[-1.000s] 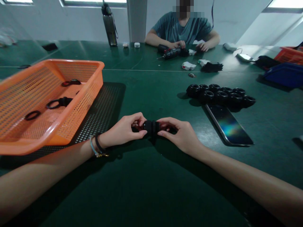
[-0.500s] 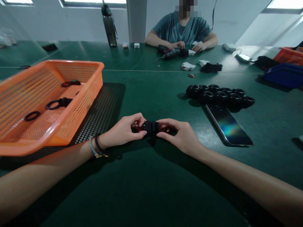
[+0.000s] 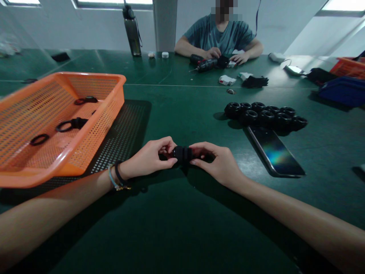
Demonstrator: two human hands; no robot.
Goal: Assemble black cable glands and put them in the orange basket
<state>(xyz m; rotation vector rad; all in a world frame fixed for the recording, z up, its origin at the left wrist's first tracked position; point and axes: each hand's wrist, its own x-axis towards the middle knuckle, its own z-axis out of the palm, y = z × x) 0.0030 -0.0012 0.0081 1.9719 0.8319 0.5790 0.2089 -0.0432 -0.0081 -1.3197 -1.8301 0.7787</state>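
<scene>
Orange perforated plastic basket (image 3: 107,121) containing black rings (image 3: 39,144), left hand (image 3: 148,158) pinching left end of black cylindrical fitting (image 3: 180,153), fitting between both hands over green tabletop (image 3: 171,228), right hand (image 3: 218,160) pinching its right end, smartphone (image 3: 276,151) beside clustered black round parts (image 3: 266,117).

The scene is dim around my left hand (image 3: 148,156) and right hand (image 3: 219,161), and the tabletop (image 3: 182,228) nearest me sinks almost to black. Far ahead, the windows (image 3: 114,3) burn out to white. A pale sheen lies just right of my right hand, and the phone (image 3: 276,152) beyond it throws back a rainbow glare. Left of my hands, the orange basket (image 3: 99,140) casts a perforated shadow. The dark part (image 3: 182,153) between my fingertips loses its detail. My forearms stretch toward the lower corners, and the far left edge smears softly. Pixel blocks mask the head of the person (image 3: 221,38) opposite.
</scene>
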